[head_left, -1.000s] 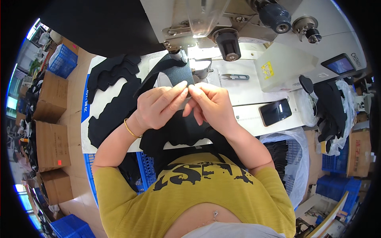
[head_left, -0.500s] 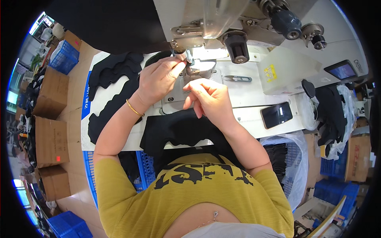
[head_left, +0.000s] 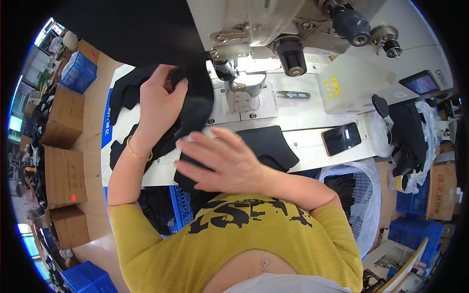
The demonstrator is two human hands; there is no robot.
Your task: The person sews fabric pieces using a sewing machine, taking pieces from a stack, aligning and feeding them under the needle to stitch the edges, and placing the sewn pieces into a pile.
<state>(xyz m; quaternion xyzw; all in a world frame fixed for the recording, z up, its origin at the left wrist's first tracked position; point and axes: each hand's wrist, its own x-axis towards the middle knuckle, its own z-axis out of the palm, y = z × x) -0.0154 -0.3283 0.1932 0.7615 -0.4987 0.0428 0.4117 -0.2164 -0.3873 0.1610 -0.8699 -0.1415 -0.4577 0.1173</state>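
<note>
My left hand (head_left: 162, 105) pinches a black fabric piece (head_left: 198, 93) between thumb and fingers, left of the sewing machine's needle area (head_left: 238, 85). The piece hangs down toward the table edge, slightly smeared by motion. Fingers spread and blurred, my right hand (head_left: 222, 163) reaches leftward above another black fabric piece (head_left: 264, 144) that lies along the near table edge. Whether its fingertips touch the held fabric, I cannot tell. More dark cut pieces (head_left: 128, 88) lie on the table's left side, partly hidden by my left hand and arm.
Thread snips (head_left: 293, 94) lie right of the needle plate, and a phone (head_left: 342, 139) rests farther right. The machine head (head_left: 337, 63) overhangs the back. Below the table edge stand a blue crate (head_left: 181, 205) and a plastic-lined basket (head_left: 361, 195). Cardboard boxes (head_left: 63, 173) line the left.
My left hand has moved left and away from the needle area, with black fabric now in it. My right hand has come down and leftward, its fingers spreading.
</note>
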